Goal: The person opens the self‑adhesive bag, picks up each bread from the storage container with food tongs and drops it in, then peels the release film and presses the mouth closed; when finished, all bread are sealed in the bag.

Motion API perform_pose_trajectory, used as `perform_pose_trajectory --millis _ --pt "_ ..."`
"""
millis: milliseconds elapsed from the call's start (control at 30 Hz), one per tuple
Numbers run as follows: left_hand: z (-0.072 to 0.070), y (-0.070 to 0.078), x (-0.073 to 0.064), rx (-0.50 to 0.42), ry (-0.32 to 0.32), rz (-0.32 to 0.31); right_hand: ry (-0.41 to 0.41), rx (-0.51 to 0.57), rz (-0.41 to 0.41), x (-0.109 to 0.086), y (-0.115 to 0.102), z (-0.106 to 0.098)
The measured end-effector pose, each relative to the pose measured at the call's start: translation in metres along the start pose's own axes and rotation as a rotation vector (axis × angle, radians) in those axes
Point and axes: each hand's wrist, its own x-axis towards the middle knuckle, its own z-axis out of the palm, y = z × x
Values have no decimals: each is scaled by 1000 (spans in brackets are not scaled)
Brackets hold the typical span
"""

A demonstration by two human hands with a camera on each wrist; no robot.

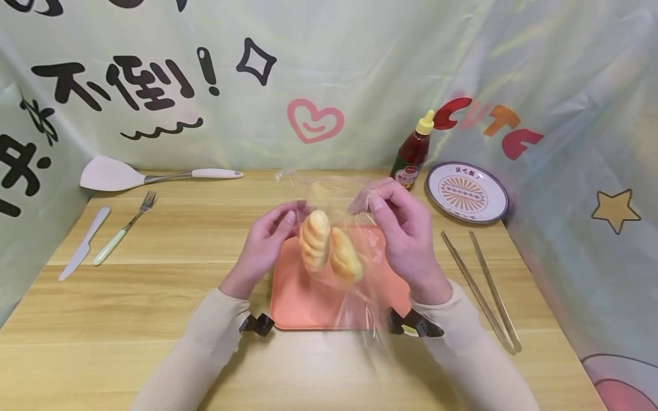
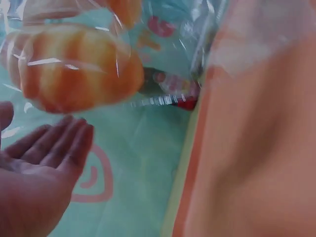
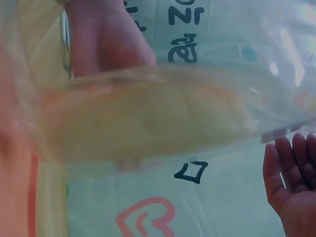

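Note:
A clear plastic bag (image 1: 372,260) with a ridged bread roll (image 1: 315,237) and a smoother bread roll (image 1: 346,255) inside hangs over a pink tray (image 1: 288,311). My right hand (image 1: 403,228) pinches the bag's right side between thumb and index finger. At the opposite side is my left hand (image 1: 264,245), its fingertips against the bag. Seen in the left wrist view, the left fingers (image 2: 59,143) are straight, right under the ridged roll, and the thumb stands apart. Blurred film fills much of the right wrist view, with the right fingertips (image 3: 296,153) at its edge.
A spatula (image 1: 154,176), a knife (image 1: 84,244) and a fork (image 1: 123,231) lie on the left. Behind the right hand stand a red sauce bottle (image 1: 411,157) and a plate (image 1: 465,193) leaning on the curtain. Metal tongs (image 1: 485,291) lie beside the right arm.

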Motion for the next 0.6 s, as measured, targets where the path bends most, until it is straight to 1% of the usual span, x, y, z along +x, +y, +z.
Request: perform_pose_trajectory --millis 167,267,433,600 --pt "3 3 1 -48 113 72 19 42 46 -4 1 -7" --pt "2 4 0 -53 141 115 33 52 62 -6 3 -12" --pt "-5 5 -5 -51 197 191 37 11 109 -8 9 -16" --pt "-11 8 -7 -41 220 244 56 1 177 -13 16 -21"
